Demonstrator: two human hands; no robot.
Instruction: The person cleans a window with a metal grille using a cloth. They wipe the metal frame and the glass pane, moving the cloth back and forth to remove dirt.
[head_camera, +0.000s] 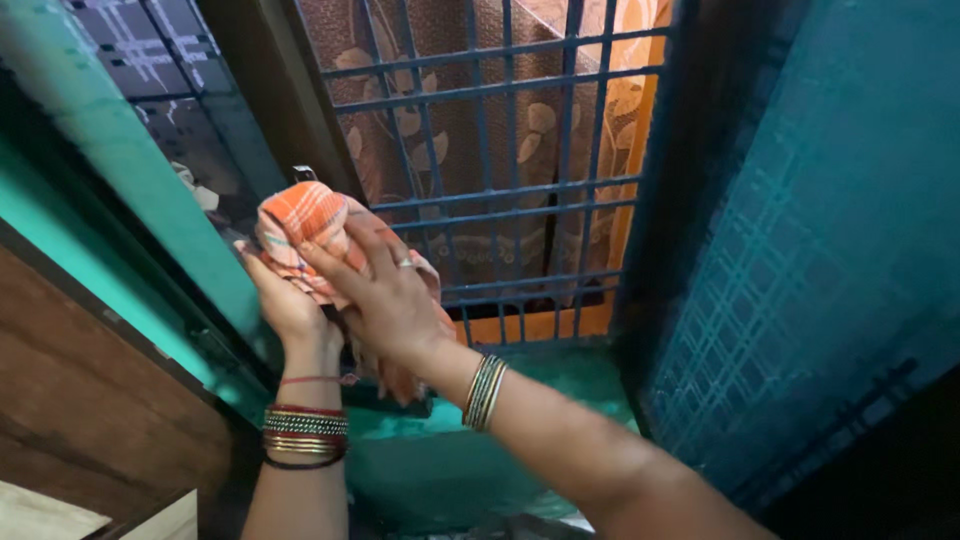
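An orange and white checked cloth is bunched up in front of a window, near the dark frame at the left side of the grille. My left hand grips it from below and behind. Over it lies my right hand, fingers spread across the cloth, with a ring on one finger. Bangles circle both wrists. A loose end of the cloth hangs down under my right wrist.
A blue metal window grille fills the middle, with a brown and orange patterned curtain behind it. A green sill runs below. A teal shutter stands at right, a green wall and wooden panel at left.
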